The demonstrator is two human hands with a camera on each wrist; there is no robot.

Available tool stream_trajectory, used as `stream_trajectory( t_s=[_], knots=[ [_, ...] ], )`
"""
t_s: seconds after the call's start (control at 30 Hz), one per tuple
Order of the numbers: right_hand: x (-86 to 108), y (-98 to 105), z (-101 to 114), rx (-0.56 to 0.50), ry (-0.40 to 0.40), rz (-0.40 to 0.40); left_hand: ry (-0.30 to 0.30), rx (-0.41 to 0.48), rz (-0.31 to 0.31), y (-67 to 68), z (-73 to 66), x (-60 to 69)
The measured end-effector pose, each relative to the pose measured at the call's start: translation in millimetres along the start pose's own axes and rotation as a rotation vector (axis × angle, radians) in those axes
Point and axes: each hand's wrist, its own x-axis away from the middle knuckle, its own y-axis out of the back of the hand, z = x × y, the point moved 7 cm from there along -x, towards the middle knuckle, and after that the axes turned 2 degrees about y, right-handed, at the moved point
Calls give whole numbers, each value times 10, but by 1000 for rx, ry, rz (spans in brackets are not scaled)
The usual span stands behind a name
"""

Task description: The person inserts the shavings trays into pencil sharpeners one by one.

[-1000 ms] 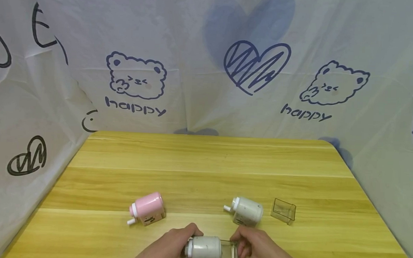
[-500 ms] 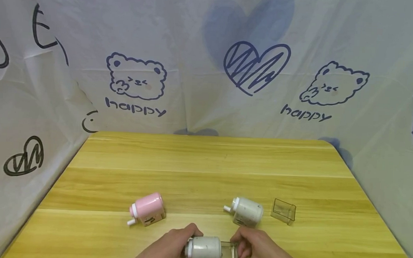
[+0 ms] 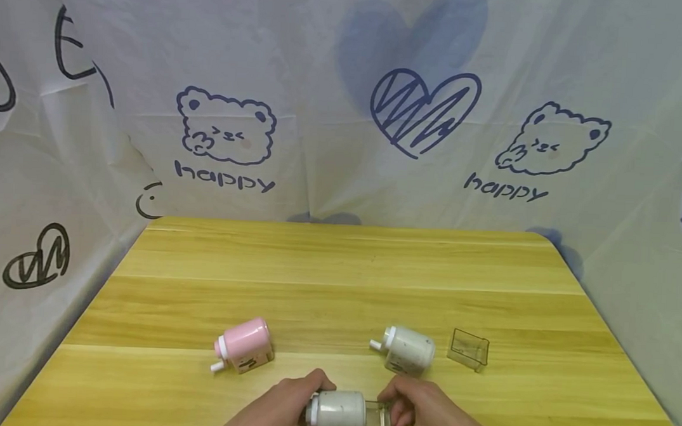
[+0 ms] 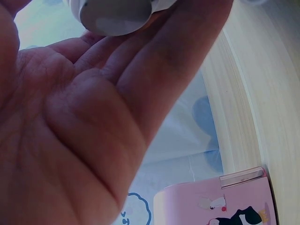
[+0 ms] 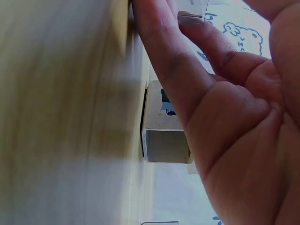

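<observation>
My left hand (image 3: 283, 409) grips a grey-white crank pencil sharpener (image 3: 340, 413) by its left end, near the table's front edge. From its right end sticks out a clear smoky shavings drawer (image 3: 376, 419), which my right hand (image 3: 432, 411) pinches at the outer end. In the left wrist view, the sharpener's round white end (image 4: 115, 16) shows past the palm. Over in the right wrist view, a corner of the clear drawer (image 5: 191, 18) appears between the fingers. The sharpener's underside and several fingertips are hidden.
Behind my left hand sits a pink crank sharpener (image 3: 251, 342). A second grey-white sharpener (image 3: 410, 349) lies beyond my right hand, its drawer slot hollow in the right wrist view. To its right is a loose clear drawer (image 3: 468, 351). Printed cloth (image 3: 321, 142) hangs around the table.
My right hand and the clear drawer have shifted very slightly left, toward the sharpener body. The left hand and the other things look still.
</observation>
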Motion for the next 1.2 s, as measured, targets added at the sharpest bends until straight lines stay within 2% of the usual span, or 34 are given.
stream_trajectory(
  t_s=[0.13, 0.2, 0.27, 0.43, 0.5, 0.67, 0.8, 0.93, 0.97, 1.03, 1.2],
  knots=[
    [-1, 0, 6, -16, -7, 18, -5, -8, 1, 90, -376, 51],
    [1, 1, 8, -25, -11, 26, 8, 4, 1, 114, -471, 59],
    [3, 2, 4, -34, -18, 32, 11, 0, -1, 116, -476, 59],
    [7, 1, 1, -54, -38, 38, -5, -27, -1, 86, -345, 43],
    [7, -2, 1, -60, -44, 40, -7, -27, -3, 83, -334, 42],
    [6, -8, -1, -57, -41, 37, -5, -31, -11, 10, -38, 4],
    [-1, -13, -1, -71, -45, 26, -22, -46, -13, -20, 85, -14],
    [-4, -22, -5, -87, -45, 23, -12, -58, -11, -41, 162, -29],
    [-4, -24, -2, -87, -42, 23, -2, -50, -10, -37, 148, -28],
    [-4, -28, -2, -89, -35, 25, -3, -57, -10, -12, 26, -14],
    [-11, -35, 1, -95, -25, 34, -8, -50, -8, 92, -404, 46]
  ],
)
